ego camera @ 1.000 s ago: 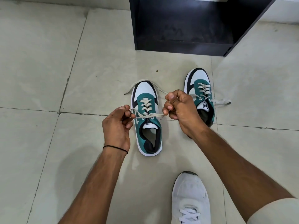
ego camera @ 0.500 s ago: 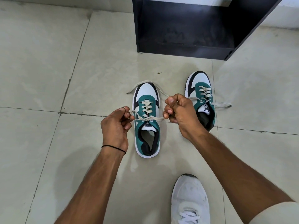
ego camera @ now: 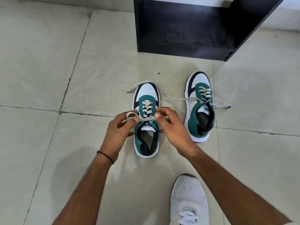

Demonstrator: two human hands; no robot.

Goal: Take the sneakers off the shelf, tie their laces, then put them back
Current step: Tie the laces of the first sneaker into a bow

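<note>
Sneaker (ego camera: 146,120) toe toward shelf (ego camera: 194,25), hands pinching laces (ego camera: 146,109)

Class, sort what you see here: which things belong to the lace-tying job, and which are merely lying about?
Belongs to the job:
- left sneaker, lace in both hands
- right sneaker, laces loose
- black shelf
- left hand
- right hand

Just there:
- white worn shoe
- wrist band
- floor tiles
</note>
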